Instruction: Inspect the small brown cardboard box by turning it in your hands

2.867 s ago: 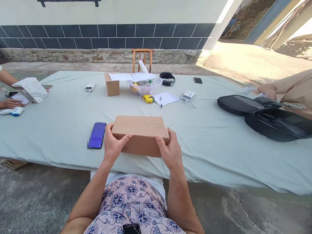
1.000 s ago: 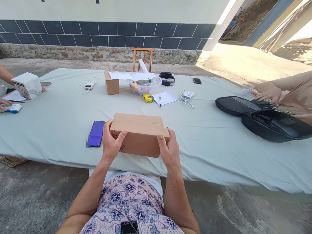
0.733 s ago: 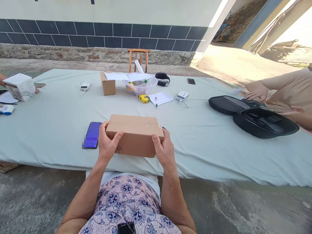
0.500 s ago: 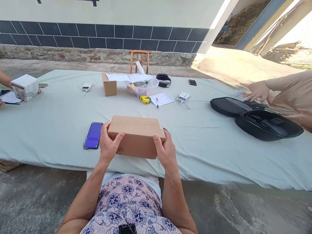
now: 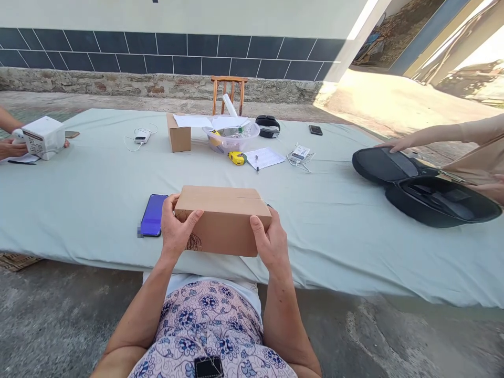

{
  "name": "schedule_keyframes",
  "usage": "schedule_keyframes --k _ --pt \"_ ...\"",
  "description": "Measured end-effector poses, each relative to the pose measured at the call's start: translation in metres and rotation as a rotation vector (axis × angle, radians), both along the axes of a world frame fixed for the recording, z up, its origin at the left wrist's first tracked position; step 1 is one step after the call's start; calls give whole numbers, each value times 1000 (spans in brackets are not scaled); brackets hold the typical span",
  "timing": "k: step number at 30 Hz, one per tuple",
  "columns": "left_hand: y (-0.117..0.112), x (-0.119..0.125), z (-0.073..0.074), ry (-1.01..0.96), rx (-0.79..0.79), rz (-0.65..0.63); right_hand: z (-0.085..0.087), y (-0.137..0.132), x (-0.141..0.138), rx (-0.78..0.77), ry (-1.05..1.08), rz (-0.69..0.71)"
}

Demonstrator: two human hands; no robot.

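Observation:
A closed brown cardboard box (image 5: 224, 220) is held between my two hands at the near side of the table. My left hand (image 5: 177, 226) grips its left end, thumb on the front face and fingers round the side. At the right end, my right hand (image 5: 270, 239) holds it the same way, its fingertips partly hidden behind the box. Line markings show on the lower left of the front face. Just left of my left hand lies a phone (image 5: 153, 215) with a blue screen. A small dark thing peeks out behind my right hand; I cannot tell what it is.
Farther back on the cloth-covered table (image 5: 98, 194) are a small carton (image 5: 180, 139), a plastic basket (image 5: 232, 143), a yellow tape measure (image 5: 237, 158), paper (image 5: 268, 157) and a white device (image 5: 300, 153). Co-workers handle a black case (image 5: 441, 202) at right and a white box (image 5: 45, 137) at left.
My grip on the cardboard box stays the same; the view has shifted slightly. At right, a co-worker's hand has moved onto the black case's lid. At left, a co-worker's hand now holds something white.

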State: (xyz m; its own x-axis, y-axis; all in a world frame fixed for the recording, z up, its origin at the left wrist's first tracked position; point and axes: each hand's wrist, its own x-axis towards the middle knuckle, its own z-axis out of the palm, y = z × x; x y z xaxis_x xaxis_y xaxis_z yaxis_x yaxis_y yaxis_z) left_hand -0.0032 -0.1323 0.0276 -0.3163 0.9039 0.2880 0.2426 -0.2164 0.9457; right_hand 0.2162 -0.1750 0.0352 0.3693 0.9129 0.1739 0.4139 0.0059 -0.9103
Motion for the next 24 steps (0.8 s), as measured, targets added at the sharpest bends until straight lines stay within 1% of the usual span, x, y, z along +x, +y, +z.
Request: schedule_keyframes --k 7,12,14,16,20,22,24 --pt "1 -3 -4 -8 58 -32 -1 0 3 95 -18 21" --pt "6 -7 -15 -68 37 -28 -7 2 7 133 -49 81" --pt "11 -9 -21 -160 45 -16 -10 3 9 194 -97 130" --pt "18 -11 -27 -295 43 -3 -10 2 11 294 -170 203" --pt "33 -18 -40 -542 -53 -19 -7 -2 13 481 -291 415" --pt "37 -22 -44 -580 -113 -64 -5 -3 14 536 -316 488" --pt "38 -25 -46 -547 -152 -113 -5 -2 14 554 -316 518"
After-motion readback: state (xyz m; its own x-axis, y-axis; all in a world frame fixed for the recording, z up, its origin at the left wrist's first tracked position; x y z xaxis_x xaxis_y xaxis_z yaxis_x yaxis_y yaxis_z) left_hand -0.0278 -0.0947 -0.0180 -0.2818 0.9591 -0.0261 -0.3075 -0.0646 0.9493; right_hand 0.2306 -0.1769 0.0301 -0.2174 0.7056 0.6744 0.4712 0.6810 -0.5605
